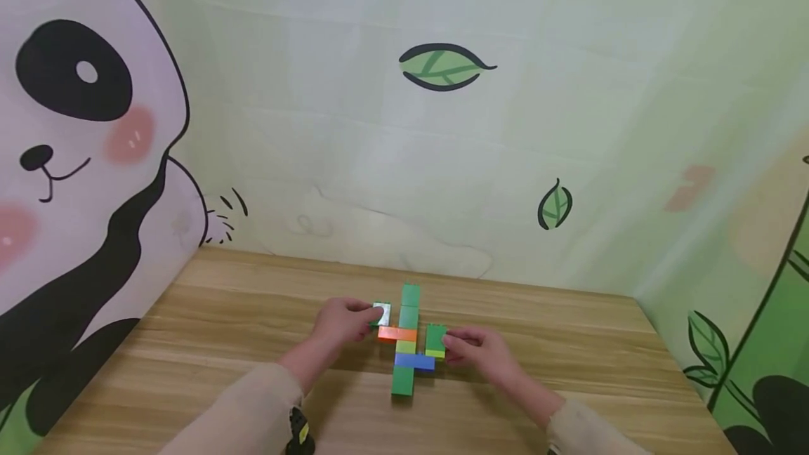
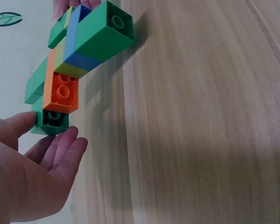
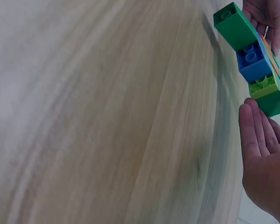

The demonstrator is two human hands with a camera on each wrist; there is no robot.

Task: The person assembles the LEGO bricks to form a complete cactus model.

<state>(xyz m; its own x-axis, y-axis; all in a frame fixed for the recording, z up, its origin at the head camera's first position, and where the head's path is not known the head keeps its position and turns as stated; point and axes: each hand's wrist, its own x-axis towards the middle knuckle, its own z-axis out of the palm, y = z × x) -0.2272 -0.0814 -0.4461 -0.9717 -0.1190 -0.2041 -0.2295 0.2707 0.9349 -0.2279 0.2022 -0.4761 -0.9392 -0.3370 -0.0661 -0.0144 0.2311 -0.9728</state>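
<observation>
Both hands hold one joined figure of toy building bricks between them. My left hand (image 1: 344, 319) pinches a green brick (image 2: 51, 122) at the figure's left side, thumb on one face and fingers on the other. An orange brick (image 1: 397, 334) joins that brick to the middle column. On the opposite side my right hand (image 1: 483, 351) pinches a green brick (image 1: 436, 336) with a lime brick (image 3: 263, 87) attached. A blue brick (image 1: 414, 361) links this side to the column. Green bricks (image 1: 409, 305) form the column's top, and another green brick (image 1: 402, 381) its bottom. Hollow undersides show in both wrist views.
A wood-grain table (image 1: 556, 399) lies below, with the figure's shadow on it. Behind stands a pale green backdrop (image 1: 354, 146) printed with leaves and a large panda (image 1: 145, 216) at left. A dark strap with a yellow mark (image 1: 301, 432) hangs by the left sleeve.
</observation>
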